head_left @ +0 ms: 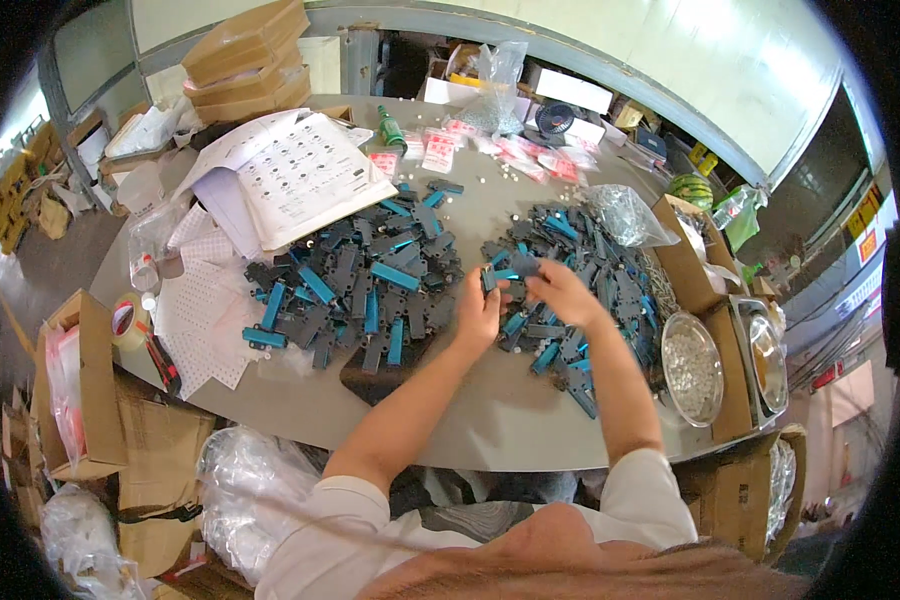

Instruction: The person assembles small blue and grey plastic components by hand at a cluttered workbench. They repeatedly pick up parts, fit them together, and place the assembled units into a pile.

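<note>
Over the middle of the table, my left hand is closed around a small blue-and-dark-grey plastic part. My right hand pinches a dark grey piece at the right end of that part, touching or close to it; motion blur hides its exact shape. To the left spreads a pile of similar blue and dark grey parts. Another pile of dark parts, with fewer blue faces showing, lies behind and beneath my right hand and forearm.
A round metal bowl of small pale pieces stands at the right, near cardboard boxes. Papers, a tape roll and a box cutter lie left. Red-and-white packets and a green bottle are at the back.
</note>
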A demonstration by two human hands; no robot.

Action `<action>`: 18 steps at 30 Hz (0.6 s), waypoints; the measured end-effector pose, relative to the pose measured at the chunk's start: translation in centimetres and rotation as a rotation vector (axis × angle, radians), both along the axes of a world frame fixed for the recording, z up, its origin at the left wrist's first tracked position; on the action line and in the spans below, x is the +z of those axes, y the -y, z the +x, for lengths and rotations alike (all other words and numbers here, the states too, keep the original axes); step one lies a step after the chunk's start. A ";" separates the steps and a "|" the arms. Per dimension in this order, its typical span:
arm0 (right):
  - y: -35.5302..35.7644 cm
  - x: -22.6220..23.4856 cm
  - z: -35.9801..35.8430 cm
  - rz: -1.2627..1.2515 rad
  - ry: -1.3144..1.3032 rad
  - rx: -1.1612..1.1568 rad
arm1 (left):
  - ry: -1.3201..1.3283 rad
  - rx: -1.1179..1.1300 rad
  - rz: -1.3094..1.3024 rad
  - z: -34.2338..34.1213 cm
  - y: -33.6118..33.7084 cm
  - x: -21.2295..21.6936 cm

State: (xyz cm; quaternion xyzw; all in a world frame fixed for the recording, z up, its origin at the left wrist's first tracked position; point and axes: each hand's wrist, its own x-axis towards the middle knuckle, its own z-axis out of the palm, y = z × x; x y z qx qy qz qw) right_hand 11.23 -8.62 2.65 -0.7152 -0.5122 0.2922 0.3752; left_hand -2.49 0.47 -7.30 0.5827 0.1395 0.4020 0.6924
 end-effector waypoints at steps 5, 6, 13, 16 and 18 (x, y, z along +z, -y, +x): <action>3.9 -2.2 -5.8 0.277 -0.600 -0.238 | 0.101 -0.189 0.089 -0.5 2.2 1.8; 4.3 -3.0 -5.6 0.290 -0.636 -0.268 | 0.071 -0.255 0.056 -0.9 2.8 2.5; 5.6 -4.6 -6.1 0.363 -0.774 -0.243 | 0.197 -0.464 -0.511 -2.6 3.8 4.9; 5.6 -5.0 -6.2 0.365 -0.754 -0.259 | 0.203 -0.444 -0.591 -2.6 3.5 4.8; 5.5 -5.1 -6.5 0.359 -0.713 -0.277 | 0.213 -0.417 -0.633 -2.5 3.4 4.8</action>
